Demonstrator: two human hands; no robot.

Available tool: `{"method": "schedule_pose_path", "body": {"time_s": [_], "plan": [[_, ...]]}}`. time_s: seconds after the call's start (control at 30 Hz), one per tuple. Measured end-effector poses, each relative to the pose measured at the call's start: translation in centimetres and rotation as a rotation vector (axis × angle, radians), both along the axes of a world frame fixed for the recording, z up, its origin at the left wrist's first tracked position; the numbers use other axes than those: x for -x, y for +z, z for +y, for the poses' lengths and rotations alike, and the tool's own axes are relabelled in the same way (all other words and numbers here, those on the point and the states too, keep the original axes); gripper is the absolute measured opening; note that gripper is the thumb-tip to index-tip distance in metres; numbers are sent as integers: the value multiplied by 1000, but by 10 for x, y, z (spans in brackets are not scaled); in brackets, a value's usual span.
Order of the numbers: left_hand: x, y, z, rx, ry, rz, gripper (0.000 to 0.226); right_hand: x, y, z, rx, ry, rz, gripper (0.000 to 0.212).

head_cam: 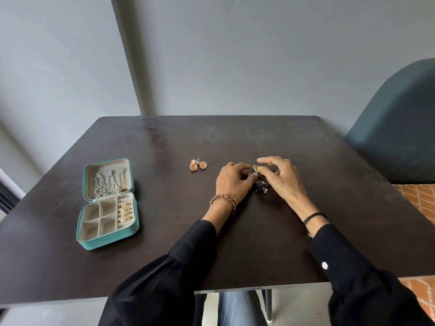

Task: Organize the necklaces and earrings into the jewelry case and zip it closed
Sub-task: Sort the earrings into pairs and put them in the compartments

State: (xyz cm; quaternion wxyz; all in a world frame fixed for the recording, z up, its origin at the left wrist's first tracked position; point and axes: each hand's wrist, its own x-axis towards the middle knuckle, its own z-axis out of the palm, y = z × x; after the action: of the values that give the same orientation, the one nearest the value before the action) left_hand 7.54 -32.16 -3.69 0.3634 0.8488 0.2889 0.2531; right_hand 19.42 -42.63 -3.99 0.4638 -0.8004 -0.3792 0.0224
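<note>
A teal jewelry case [81, 225] lies open at the table's left. Silver necklaces [103, 187] hang in its lid and several gold rings [124, 211] fill its right-hand slot. Two round gold stud earrings [197, 164] lie loose in the middle of the table. To their right, my left hand [231, 182] and my right hand [281, 177] meet over a small dark beaded piece of jewelry [261, 185]. A small gold earring [256, 168] is pinched between the fingertips of both hands. The rest of the dark piece is partly hidden by my fingers.
The dark wooden table [235, 243] has its near edge close to my body and its far edge by the grey wall. A teal upholstered chair [397, 128] stands at the right. An orange tiled floor shows beyond the right edge.
</note>
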Motion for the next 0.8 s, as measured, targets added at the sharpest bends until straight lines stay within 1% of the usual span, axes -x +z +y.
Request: {"method": "schedule_pose_path", "body": {"time_s": [0.1, 0.2, 0.4, 0.5, 0.6, 0.8], "plan": [[-3, -2, 1, -6, 30, -20, 25, -5, -5, 4, 18, 1, -48, 22], [-3, -4, 3, -7, 38, -33, 17, -10, -10, 10, 82, 7, -132, 22], [-2, -7, 6, 29, 45, -90, 12, -13, -12, 18, 124, 4, -250, 14], [-2, -8, 7, 75, 28, -145, 12, -14, -11, 16, 97, 4, -265, 9], [-2, -8, 7, 133, 8, -190, 11, -13, -10, 15, 58, -5, -224, 7], [0, -7, 6, 218, -18, -233, 10, -11, -7, 10, -77, -28, -158, 9]]}}
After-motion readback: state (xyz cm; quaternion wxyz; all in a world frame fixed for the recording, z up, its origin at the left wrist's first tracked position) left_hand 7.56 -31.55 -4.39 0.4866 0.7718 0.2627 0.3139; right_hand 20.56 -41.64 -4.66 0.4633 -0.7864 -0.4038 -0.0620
